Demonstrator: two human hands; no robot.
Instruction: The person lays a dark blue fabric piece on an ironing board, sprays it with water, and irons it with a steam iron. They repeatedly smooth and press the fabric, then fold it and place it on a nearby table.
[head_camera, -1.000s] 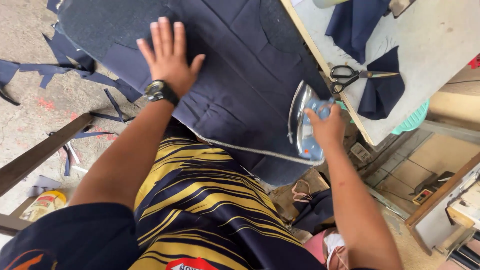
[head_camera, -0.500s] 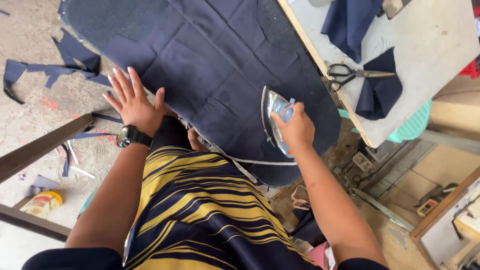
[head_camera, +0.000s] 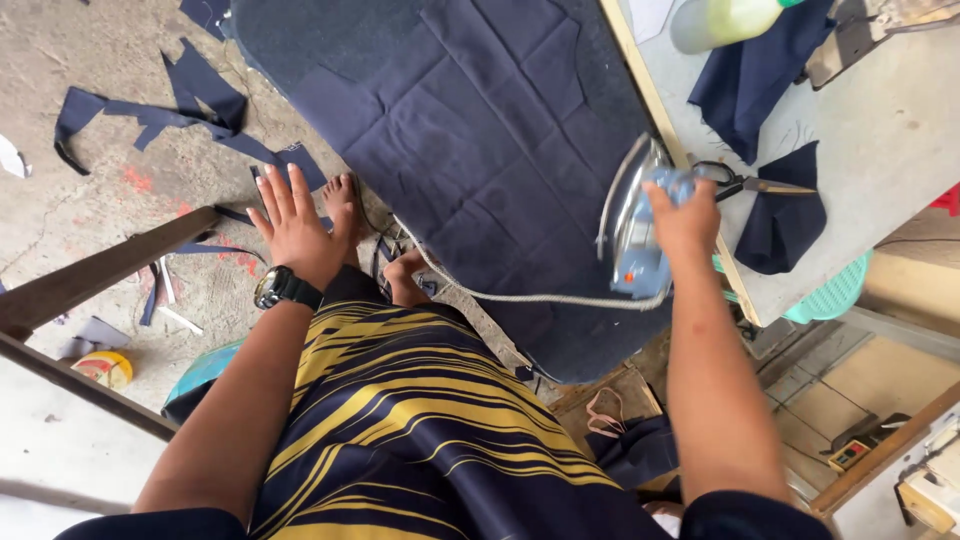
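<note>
Gripping the iron (head_camera: 635, 225), right hand (head_camera: 685, 215) over navy cloth (head_camera: 470, 130).

Black-handled scissors (head_camera: 735, 181), green bottle (head_camera: 722, 18), fabric scraps (head_camera: 160, 110), yellow tin (head_camera: 102, 368)

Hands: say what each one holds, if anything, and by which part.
The right hand grips the iron by its blue handle. The left hand is open and holds nothing.

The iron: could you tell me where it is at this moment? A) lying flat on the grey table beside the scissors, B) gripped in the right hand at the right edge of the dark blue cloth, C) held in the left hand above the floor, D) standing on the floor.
B: the right hand grips the iron by its handle at the right edge of the dark blue cloth, while the left hand is spread open off the board.
</note>
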